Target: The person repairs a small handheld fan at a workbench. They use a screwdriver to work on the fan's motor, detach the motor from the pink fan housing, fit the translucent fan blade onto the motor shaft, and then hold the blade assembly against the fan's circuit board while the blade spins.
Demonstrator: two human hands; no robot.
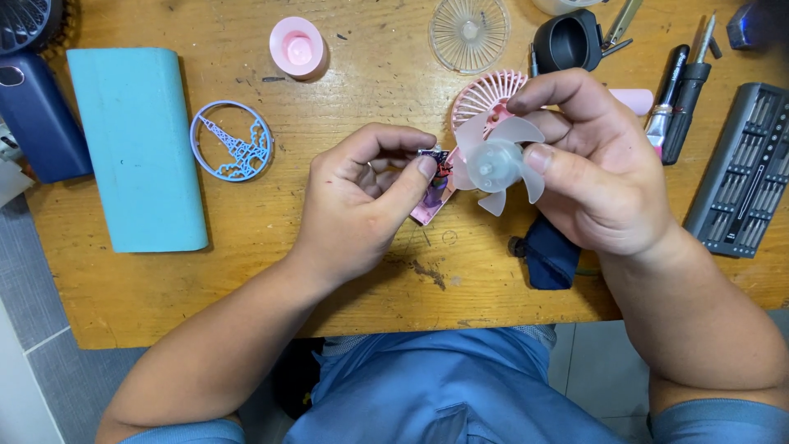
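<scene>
Fan blade (494, 163) between both hands; bit case (742, 168) far right, perhaps open

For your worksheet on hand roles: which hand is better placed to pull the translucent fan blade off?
Probably the right hand: its fingers already grip the fan blade, while the left hand pinches the pink fan body.

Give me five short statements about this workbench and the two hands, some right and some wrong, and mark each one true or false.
1. The right hand holds a pale fan blade. True.
2. The left hand lies flat on the table. False: it is raised and pinches a small part at the pink fan body.
3. A teal rectangular block lies at the left. True.
4. The blue round tower ornament is in the right hand. False: it lies on the table beside the block.
5. A screwdriver bit set sits at the right. True.
</scene>
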